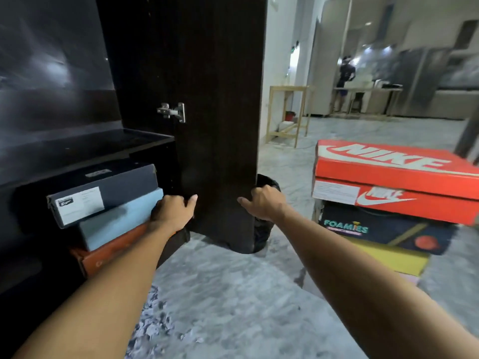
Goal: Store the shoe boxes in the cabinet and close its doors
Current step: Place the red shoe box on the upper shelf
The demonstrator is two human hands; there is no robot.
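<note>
A dark cabinet [77, 151] stands at the left with its right door [212, 112] swung open. On its bottom shelf lie three stacked shoe boxes: a dark grey box [108, 190] on top, a light blue box [116, 224] under it, and an orange box [108, 252] at the bottom. My left hand [172, 209] presses against the right end of the light blue box. My right hand [261, 203] grips the outer edge of the open door, fingers curled round it.
At the right a stack stands on the marble floor: a red Nike box [388, 182] on top, a dark Foamies box [383, 229], and a yellow box [388, 257]. A black bin [267, 182] sits behind the door. A wooden frame [287, 112] and a person [346, 81] are far back.
</note>
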